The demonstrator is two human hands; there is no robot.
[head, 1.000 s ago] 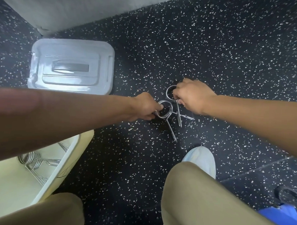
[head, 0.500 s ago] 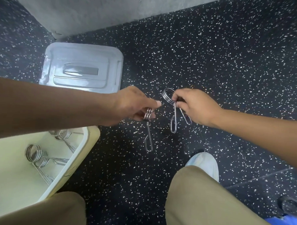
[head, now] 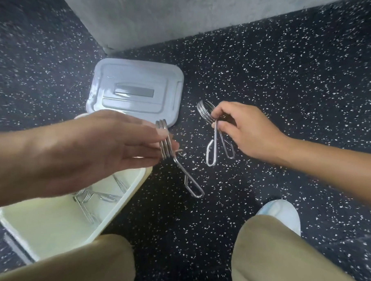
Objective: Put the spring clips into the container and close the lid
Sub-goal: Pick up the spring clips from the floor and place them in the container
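Honestly, the shiny coiled steel spring clip (head: 177,159) pinched in the left hand (head: 90,155) hangs just past the rim of the pale yellow plastic container (head: 49,225), so an early release could drop it onto the speckled black floor (head: 267,101). The right hand (head: 246,132) grips a second steel clip (head: 212,137) by its coil, legs dangling, well apart from the bin, while the grey rectangular lid (head: 137,91) lies off beside it.

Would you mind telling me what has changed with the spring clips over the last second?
Both hands lifted a clip off the floor: the left hand carried its spring clip toward the container, the right hand raised its clip. The lid stayed on the floor, off the container.
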